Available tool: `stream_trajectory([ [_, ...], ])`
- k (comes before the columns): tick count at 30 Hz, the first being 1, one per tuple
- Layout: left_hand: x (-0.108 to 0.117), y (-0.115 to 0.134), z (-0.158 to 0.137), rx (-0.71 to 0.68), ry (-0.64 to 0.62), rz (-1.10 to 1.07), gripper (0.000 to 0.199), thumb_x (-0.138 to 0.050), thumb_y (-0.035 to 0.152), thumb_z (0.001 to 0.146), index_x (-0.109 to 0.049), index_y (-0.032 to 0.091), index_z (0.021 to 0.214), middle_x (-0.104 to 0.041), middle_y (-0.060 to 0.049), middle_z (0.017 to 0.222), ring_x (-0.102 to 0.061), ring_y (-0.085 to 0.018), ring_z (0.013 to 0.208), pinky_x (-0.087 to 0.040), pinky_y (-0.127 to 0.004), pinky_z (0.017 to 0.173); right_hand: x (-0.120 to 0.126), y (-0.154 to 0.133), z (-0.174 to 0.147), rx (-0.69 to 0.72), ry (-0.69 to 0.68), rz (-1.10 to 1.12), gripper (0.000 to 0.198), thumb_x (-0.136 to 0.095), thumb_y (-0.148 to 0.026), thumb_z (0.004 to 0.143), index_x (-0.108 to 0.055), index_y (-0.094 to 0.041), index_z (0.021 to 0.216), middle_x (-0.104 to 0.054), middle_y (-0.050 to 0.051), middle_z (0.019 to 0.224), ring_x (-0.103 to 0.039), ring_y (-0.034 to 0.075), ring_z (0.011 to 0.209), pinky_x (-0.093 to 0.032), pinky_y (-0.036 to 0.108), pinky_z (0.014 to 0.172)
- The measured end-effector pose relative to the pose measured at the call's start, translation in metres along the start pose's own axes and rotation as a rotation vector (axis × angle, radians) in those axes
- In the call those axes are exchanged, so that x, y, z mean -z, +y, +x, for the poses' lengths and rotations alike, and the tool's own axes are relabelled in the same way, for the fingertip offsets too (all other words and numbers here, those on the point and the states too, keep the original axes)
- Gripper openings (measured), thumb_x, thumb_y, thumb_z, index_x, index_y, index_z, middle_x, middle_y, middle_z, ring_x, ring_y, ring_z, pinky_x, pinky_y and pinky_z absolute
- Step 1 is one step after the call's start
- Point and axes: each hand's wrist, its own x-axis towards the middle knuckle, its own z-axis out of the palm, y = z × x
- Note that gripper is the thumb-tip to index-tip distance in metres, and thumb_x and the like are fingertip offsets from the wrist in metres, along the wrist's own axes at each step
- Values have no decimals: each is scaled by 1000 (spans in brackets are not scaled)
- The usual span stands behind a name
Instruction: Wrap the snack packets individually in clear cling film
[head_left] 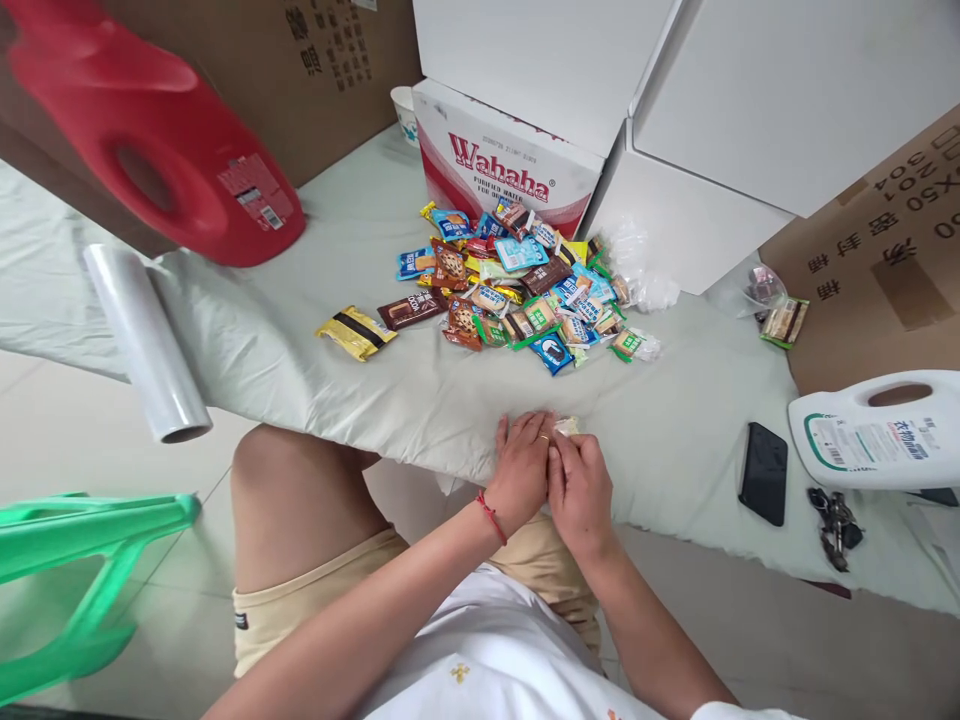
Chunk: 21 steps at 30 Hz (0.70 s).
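At the table's front edge, my left hand [523, 470], with a red string bracelet at its wrist, lies back up with its fingers curled inward. My right hand [582, 490] meets it, thumb and fingers pinched together. Between them a small crinkled clear-and-pale plastic packet [568, 425] shows past the fingertips; most of it is hidden under the hands. Behind them lies a heap of small wrapped snacks [525, 280]. A yellow-and-black snack packet [356, 333] and a brown snack packet [412, 309] lie at the heap's left.
Crumpled clear plastic [641, 265] sits right of the heap, before a Wahaha box [506, 160]. A red jug [165, 140] and a plastic film roll [150, 345] are left. A phone [763, 473], keys [835, 527] and a white bottle [877, 430] lie right. A green stool [90, 560] stands lower left.
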Motion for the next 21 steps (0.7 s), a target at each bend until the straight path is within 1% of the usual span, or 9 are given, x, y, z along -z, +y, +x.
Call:
stream_trajectory([
  [3, 8, -12, 2, -101, -79, -131, 80, -58, 25, 84, -31, 7, 157, -43, -23, 157, -35, -37, 149, -22, -64, 123, 3, -2, -11, 61, -61, 48, 41, -38, -35, 106, -62, -19, 135, -57, 15, 119, -56, 26, 111, -52, 42, 93],
  [5, 17, -20, 2, -210, -87, -271, 90, -60, 25, 79, -24, 10, 160, -35, -23, 162, -33, -35, 151, -29, -58, 122, 6, -5, -15, 83, -117, 38, 44, -36, -39, 106, -59, -21, 139, -53, 16, 131, -53, 30, 118, -50, 47, 98],
  [7, 28, -24, -1, -267, -9, -389, 80, -54, 19, 79, -34, 17, 157, -37, -16, 163, -32, -29, 153, -33, -52, 122, 7, -9, -15, 80, -156, -13, 48, -35, -42, 106, -56, -20, 143, -51, 18, 137, -53, 32, 117, -48, 51, 98],
  [9, 35, -22, -6, -283, 47, -446, 63, -47, 14, 80, -54, 24, 142, -52, -8, 154, -35, -25, 152, -30, -52, 124, 8, -13, -14, 64, -180, -39, 49, -31, -43, 106, -55, -21, 143, -52, 17, 136, -55, 32, 110, -49, 51, 93],
  [11, 41, -17, -10, -282, 20, -490, 53, -43, 12, 81, -65, 27, 126, -67, -5, 137, -46, -25, 145, -27, -54, 125, 8, -15, -13, 60, -196, -36, 49, -29, -41, 107, -54, -22, 144, -53, 16, 137, -55, 30, 108, -49, 49, 91],
  [14, 46, -10, -12, -236, -10, -570, 49, -36, 13, 85, -69, 24, 121, -72, -6, 128, -57, -23, 134, -27, -51, 126, 5, -15, -16, 76, -211, -80, 47, -36, -38, 106, -50, -23, 149, -50, 17, 144, -54, 32, 112, -47, 50, 91],
  [16, 48, -6, -9, -242, -54, -536, 47, -33, 19, 94, -68, 23, 125, -70, -6, 132, -56, -22, 135, -22, -51, 127, 1, -14, -21, 73, -208, -135, 49, -42, -36, 104, -49, -20, 150, -51, 20, 141, -53, 34, 110, -47, 52, 89],
  [19, 45, -3, -1, -257, -172, -327, 46, -32, 34, 103, -60, 25, 139, -62, -5, 146, -49, -24, 143, -11, -57, 127, -7, -10, -33, 75, -195, -156, 51, -47, -35, 101, -50, -16, 149, -57, 22, 132, -52, 36, 108, -47, 56, 88],
  [21, 39, -2, 3, -245, -195, -193, 49, -28, 38, 106, -52, 26, 147, -54, -5, 154, -43, -24, 147, -8, -61, 126, -12, -6, -44, 95, -188, -150, 60, -50, -35, 100, -40, -14, 155, -56, 23, 136, -51, 38, 112, -47, 59, 92],
])
